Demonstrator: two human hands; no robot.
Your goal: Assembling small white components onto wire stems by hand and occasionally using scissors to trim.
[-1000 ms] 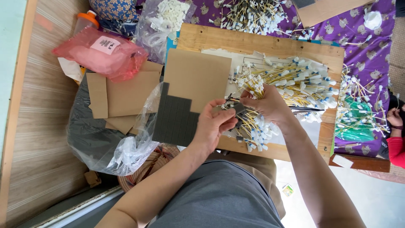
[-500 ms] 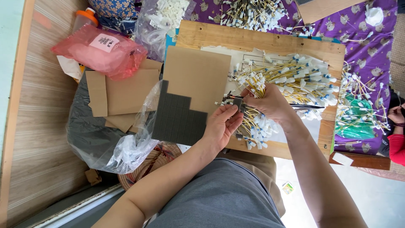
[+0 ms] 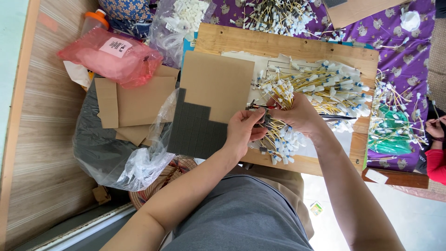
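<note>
Single view, head-mounted, looking steeply down over the wearer's grey-clad torso and both forearms, at close range. The left hand (image 3: 241, 132) and right hand (image 3: 297, 116) meet near frame centre above a pale wooden work board (image 3: 278, 46). Frame top faces away from the wearer. A wood-grain floor (image 3: 42, 139) fills the left edge; a purple patterned cloth (image 3: 404, 51) lies at upper right.
</note>
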